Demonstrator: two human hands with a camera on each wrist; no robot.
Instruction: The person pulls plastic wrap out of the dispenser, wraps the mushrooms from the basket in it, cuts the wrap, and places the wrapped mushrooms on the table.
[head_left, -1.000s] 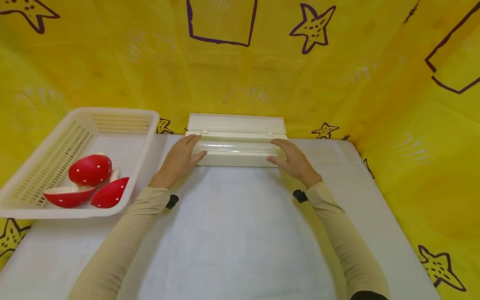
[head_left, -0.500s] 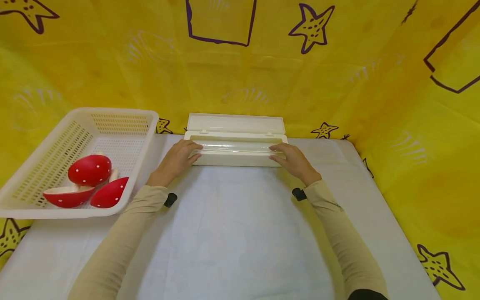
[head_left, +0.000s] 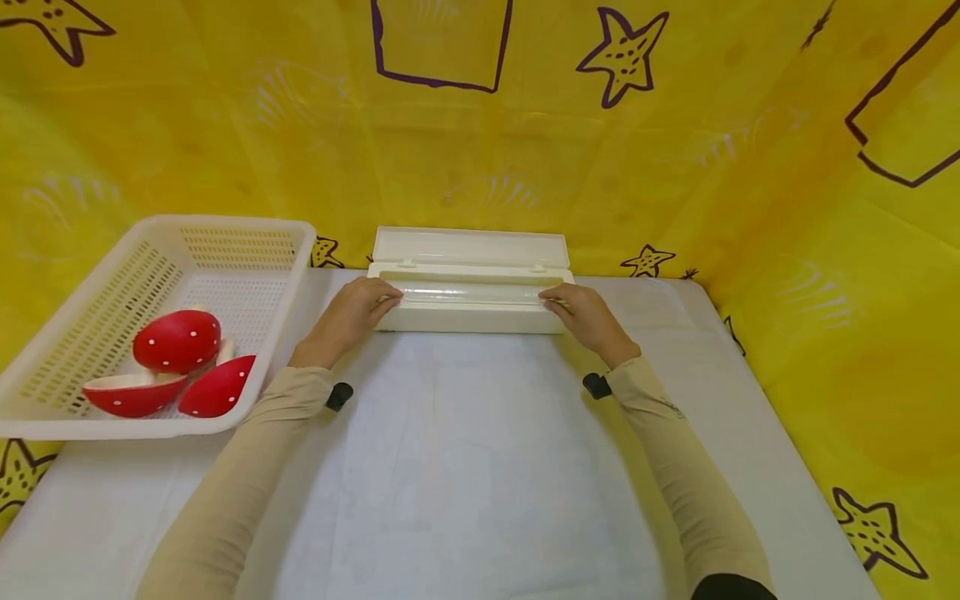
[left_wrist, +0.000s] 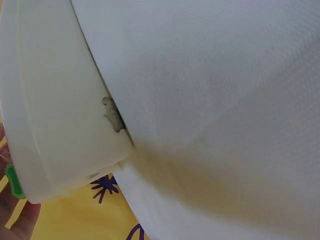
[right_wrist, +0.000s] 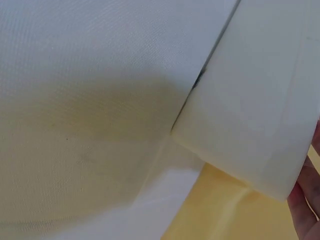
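— Head view?
— Smooth cream plastic box [head_left: 472, 320] stood at twelve o'clock, lid [head_left: 470, 248] up. Left hand [head_left: 351, 317] and right hand [head_left: 592, 321] pinched the ends of glossy clear film [head_left: 471, 292], fingers close together. Slotted basket [head_left: 302, 250] lay at ten.
— Left wrist?
— Grey scuff [left_wrist: 114, 115] marked the wall; green piece [left_wrist: 15, 181], eight o'clock, was partly hidden.
— Right wrist?
— Cloth [right_wrist: 100, 100] looked finely textured. Right hand, four o'clock, was cropped; fingertips couldn't be made out.
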